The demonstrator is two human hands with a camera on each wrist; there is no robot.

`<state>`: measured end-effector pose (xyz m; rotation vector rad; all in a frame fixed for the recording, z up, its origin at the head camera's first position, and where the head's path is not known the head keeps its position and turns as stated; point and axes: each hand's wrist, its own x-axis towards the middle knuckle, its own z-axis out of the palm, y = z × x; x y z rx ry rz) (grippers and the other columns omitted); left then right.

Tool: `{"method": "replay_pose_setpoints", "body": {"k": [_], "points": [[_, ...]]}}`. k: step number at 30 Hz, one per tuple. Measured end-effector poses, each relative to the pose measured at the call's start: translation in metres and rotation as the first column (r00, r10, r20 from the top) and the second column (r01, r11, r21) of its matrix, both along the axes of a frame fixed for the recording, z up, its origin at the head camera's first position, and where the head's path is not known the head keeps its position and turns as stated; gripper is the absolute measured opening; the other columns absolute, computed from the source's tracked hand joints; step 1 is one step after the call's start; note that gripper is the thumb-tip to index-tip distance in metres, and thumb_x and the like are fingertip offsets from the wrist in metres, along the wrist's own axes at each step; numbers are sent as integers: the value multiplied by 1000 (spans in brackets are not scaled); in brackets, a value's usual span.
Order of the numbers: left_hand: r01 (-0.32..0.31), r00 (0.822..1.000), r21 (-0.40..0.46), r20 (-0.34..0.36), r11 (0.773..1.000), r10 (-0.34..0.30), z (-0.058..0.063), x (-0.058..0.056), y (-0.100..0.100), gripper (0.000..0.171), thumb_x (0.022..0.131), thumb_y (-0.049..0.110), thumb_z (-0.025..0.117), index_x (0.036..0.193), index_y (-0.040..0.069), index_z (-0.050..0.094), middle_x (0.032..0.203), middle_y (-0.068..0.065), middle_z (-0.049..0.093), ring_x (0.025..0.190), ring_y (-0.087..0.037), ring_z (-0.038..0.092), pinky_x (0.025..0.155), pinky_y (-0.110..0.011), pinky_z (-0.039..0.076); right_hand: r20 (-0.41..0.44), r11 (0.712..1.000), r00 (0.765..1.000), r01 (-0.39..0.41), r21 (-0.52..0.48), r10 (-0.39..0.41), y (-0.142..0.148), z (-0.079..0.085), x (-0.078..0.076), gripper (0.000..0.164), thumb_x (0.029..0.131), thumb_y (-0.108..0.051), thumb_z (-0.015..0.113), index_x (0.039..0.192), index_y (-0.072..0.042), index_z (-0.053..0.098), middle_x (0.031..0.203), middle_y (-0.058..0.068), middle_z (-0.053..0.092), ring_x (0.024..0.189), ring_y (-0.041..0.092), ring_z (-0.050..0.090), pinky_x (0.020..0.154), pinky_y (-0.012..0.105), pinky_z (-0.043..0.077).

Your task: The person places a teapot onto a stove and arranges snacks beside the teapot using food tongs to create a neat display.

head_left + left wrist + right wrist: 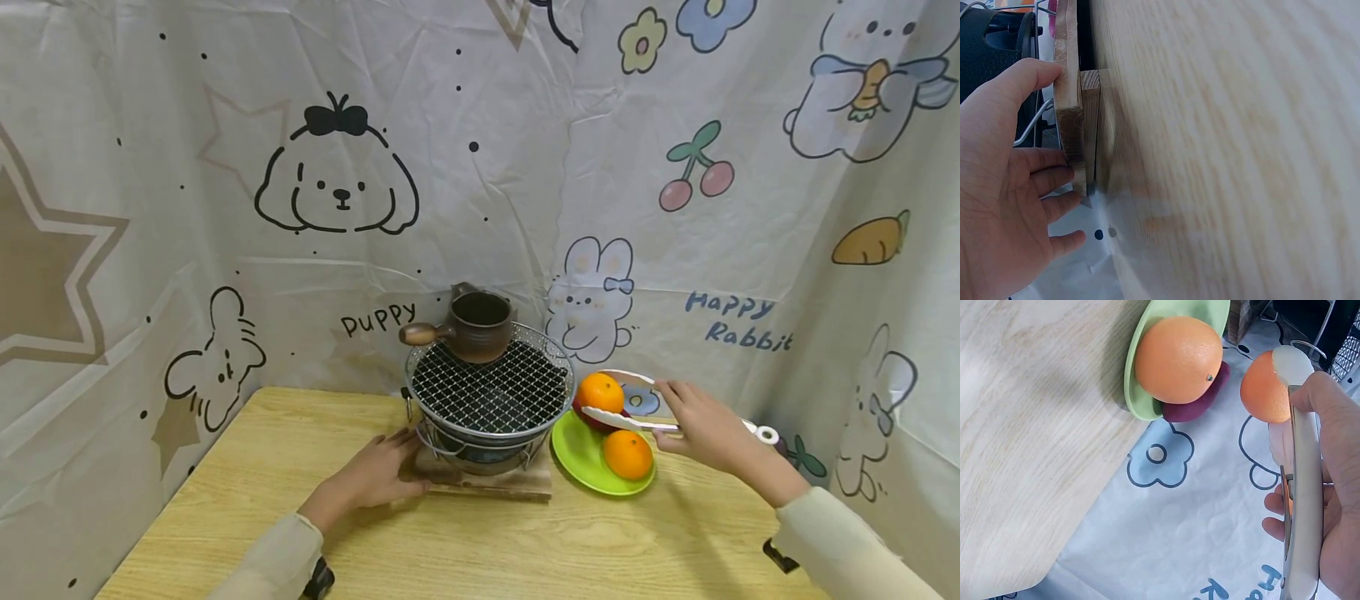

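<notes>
My right hand [708,425] grips white-handled tongs [1305,506], whose heads hold an orange [601,393] above the back of a green plate [573,468]. On the plate lie a second orange [628,455] and a dark red, smooth item [1194,407] whose kind I cannot tell. My left hand [378,471] rests against the left corner of a wooden board [487,487], thumb and fingers touching its edges, fingers loosely extended. On that board stands a round grill stove with a wire mesh [502,396]. A brown clay pot [480,333] with a wooden side handle sits at the mesh's back.
A light wooden table [480,554] carries everything. Close behind the stove and plate hangs a printed cloth [480,192], also enclosing both sides. A dark purple item with green leaves [808,458] is partly visible at the far right, behind the right wrist.
</notes>
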<state>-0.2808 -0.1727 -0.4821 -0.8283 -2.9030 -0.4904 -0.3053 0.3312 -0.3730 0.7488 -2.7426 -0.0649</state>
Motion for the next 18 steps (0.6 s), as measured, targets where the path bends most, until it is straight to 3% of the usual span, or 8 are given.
{"method": "replay_pose_setpoints", "body": {"k": [18], "points": [[-2,1000,7,16,1000,2,-4,-1,-1,84,90,54,65,149,-3,48,152,-25,49,142,-46,46,112,-66,38,23,997,997,70,-16,-70,-3,17,3,78,89,-33,75,148,8,45,134,29,56,115,45,59,96,60,54]]}}
